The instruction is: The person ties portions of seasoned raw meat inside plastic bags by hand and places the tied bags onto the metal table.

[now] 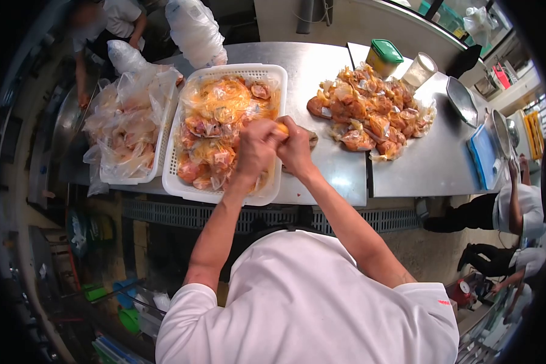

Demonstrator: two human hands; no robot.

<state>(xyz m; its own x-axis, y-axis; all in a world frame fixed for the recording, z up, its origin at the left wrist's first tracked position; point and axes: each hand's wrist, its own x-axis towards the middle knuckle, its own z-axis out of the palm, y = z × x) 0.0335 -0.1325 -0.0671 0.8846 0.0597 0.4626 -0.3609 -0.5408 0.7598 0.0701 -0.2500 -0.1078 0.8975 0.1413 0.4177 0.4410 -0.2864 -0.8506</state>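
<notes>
My left hand (258,147) and my right hand (295,147) are both closed and held together over the right edge of a white perforated crate (277,76). A small orange-tinted bit of plastic bag (282,128) shows between the fists; the rest of it is hidden by my fingers. Inside the crate lie several clear bags of orange marinated meat (209,130). A brownish item (313,139), too covered to name, sits on the table behind my right hand.
On the steel table (340,176), a heap of bagged marinated meat (370,112) lies to the right, near a green-lidded tub (385,57) and a white-lidded container (420,70). Another white crate with bagged meat (130,124) stands left. Rolled plastic bags (195,30) stand behind. Other people work around.
</notes>
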